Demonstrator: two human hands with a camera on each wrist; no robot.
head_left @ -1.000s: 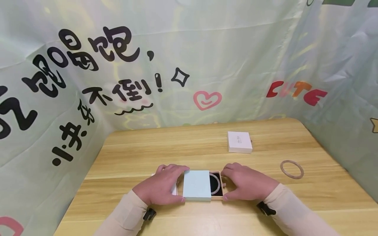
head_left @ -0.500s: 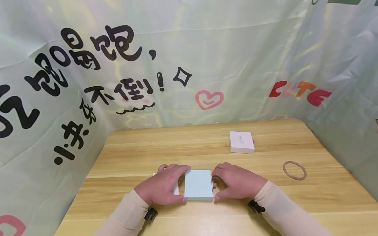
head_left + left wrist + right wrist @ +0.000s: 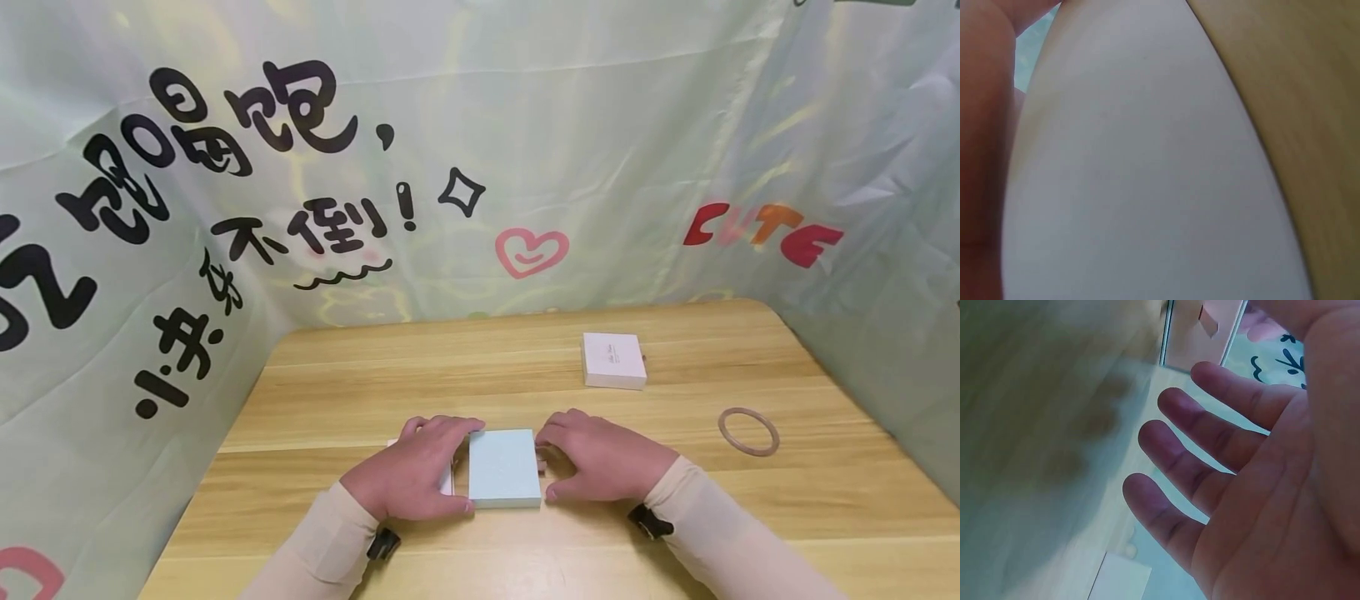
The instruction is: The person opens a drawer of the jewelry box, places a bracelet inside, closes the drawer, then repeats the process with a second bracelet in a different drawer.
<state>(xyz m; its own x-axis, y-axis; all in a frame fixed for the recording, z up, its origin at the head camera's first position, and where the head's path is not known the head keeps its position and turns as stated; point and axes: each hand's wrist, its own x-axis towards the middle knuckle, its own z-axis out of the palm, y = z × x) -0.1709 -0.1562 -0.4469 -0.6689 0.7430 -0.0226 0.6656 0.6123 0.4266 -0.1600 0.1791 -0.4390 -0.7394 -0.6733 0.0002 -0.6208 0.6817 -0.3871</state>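
A light blue drawer-style gift box (image 3: 505, 469) lies flat on the table with its drawer pushed in. My left hand (image 3: 408, 471) grips its left end, thumb at the near corner and a fingertip at the far corner. My right hand (image 3: 603, 458) is beside the right end, fingers loosely bent and holding nothing. In the right wrist view, its fingers are spread apart, short of the box's pinkish drawer end (image 3: 1191, 347) with a small ribbon pull tab (image 3: 1209, 322). Partly hidden under my left hand is a white box (image 3: 446, 481), whose pale face (image 3: 1147, 162) fills the left wrist view.
Another white box (image 3: 613, 361) with small print lies toward the back of the wooden table (image 3: 360, 367). A pinkish bangle (image 3: 749, 432) lies at the right. A printed fabric backdrop (image 3: 600, 150) encloses the table's back and sides.
My right hand has moved left, pushing the drawer into the light blue box; the black lining and pale bangle inside are now covered. My left hand has stayed at the box's left end.
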